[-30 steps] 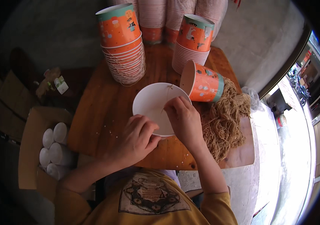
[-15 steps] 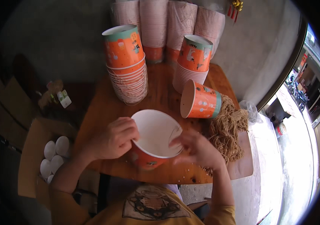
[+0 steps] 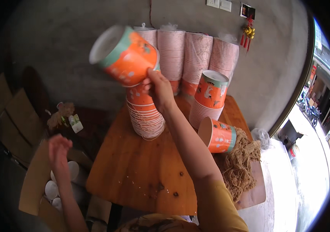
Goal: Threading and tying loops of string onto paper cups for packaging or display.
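Observation:
My right hand (image 3: pixel 160 88) grips an orange paper bucket (image 3: pixel 132 62) with a green band by its rim. This bucket is tilted, its white base toward the upper left, just above the left stack of upside-down paper buckets (image 3: pixel 145 116). Whether it touches the stack I cannot tell. Pale strings hang around that stack. Well to the left, my left hand (image 3: pixel 60 149) is raised above a cardboard box (image 3: pixel 31 185), fingers loosely apart and holding nothing. White round-ended items (image 3: pixel 51 190) stand in the box, partly hidden by my left forearm.
On the wooden table (image 3: pixel 141 174) stand a second bucket stack (image 3: pixel 208 100) and a bucket lying on its side (image 3: pixel 217 135) against tan twine (image 3: pixel 242 166). Tall plastic-wrapped bucket stacks (image 3: pixel 171 58) line the grey wall. A bright doorway (image 3: pixel 307 154) opens at right.
The bucket I held upright at the table's front is now tipped over and raised to the left stack in my right hand. My left hand has let go and moved left. The view has shifted upward.

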`<control>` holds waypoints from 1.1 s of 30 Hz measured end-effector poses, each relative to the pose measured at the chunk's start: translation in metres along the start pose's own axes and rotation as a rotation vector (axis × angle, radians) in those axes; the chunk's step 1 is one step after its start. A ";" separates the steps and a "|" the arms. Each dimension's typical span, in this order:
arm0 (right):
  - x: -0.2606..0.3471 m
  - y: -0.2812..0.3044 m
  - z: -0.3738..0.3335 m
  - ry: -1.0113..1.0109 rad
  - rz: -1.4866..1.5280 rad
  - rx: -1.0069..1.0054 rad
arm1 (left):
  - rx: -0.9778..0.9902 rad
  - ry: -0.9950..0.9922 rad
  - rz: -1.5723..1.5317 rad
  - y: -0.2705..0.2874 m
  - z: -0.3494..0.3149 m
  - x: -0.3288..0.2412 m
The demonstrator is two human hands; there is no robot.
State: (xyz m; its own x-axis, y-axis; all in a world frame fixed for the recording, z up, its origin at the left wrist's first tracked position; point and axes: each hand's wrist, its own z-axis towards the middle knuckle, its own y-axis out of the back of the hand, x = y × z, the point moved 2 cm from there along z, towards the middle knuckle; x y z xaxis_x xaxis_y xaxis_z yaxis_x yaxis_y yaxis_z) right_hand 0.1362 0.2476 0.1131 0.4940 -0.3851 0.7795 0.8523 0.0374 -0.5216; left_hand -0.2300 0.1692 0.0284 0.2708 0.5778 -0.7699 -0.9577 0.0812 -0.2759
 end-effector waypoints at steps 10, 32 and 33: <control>-0.094 0.093 -0.017 -0.142 -0.086 -0.241 | 0.092 0.377 0.026 -0.049 -0.068 0.082; 0.115 0.257 -0.345 0.195 -1.559 -0.723 | 0.874 -0.238 0.319 -0.364 -0.086 0.111; 0.115 0.254 -0.340 0.179 -1.629 -0.671 | 0.904 -0.442 0.459 -0.350 -0.085 0.094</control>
State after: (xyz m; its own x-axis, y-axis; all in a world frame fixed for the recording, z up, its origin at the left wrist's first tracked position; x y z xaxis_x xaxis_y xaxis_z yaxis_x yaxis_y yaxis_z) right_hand 0.3506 -0.1007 -0.0478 -0.7660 0.2684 0.5842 0.1810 -0.7819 0.5965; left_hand 0.1394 0.1262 0.0036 -0.0143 0.9295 -0.3685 -0.7252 0.2441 0.6438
